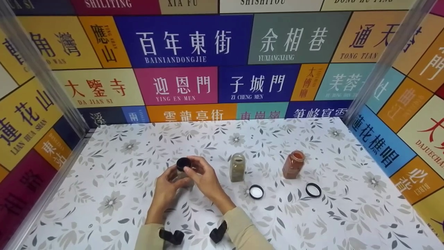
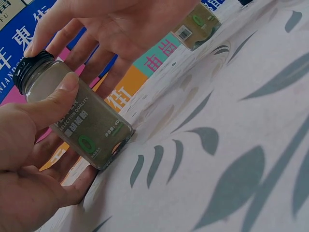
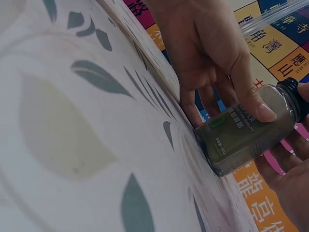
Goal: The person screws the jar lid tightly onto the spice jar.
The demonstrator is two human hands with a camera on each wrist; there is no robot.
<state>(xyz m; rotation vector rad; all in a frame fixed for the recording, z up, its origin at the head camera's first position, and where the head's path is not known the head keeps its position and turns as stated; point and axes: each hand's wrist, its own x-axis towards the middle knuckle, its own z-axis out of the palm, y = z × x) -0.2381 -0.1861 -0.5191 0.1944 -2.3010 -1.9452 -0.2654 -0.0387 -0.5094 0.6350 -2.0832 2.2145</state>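
Between both hands, a square glass pepper jar (image 2: 91,121) with dull green-brown powder stands on the patterned table. My left hand (image 1: 164,187) grips the jar's body, its thumb laid across the label in both wrist views. At the top, my right hand (image 1: 206,178) holds the black cap (image 1: 184,163) between thumb and fingers. The cap sits on the jar's neck. From the head view, fingers cover most of the glass. To the right, a lidless jar (image 1: 237,172) of greenish powder stands nearest the right hand.
Farther right stands another lidless jar (image 1: 293,166), holding orange-red powder. A black lid (image 1: 256,192) with a white inside lies before the greenish jar, and a second black lid (image 1: 313,190) before the red one. Sign-covered panels (image 1: 184,41) enclose the floral table (image 1: 111,203).
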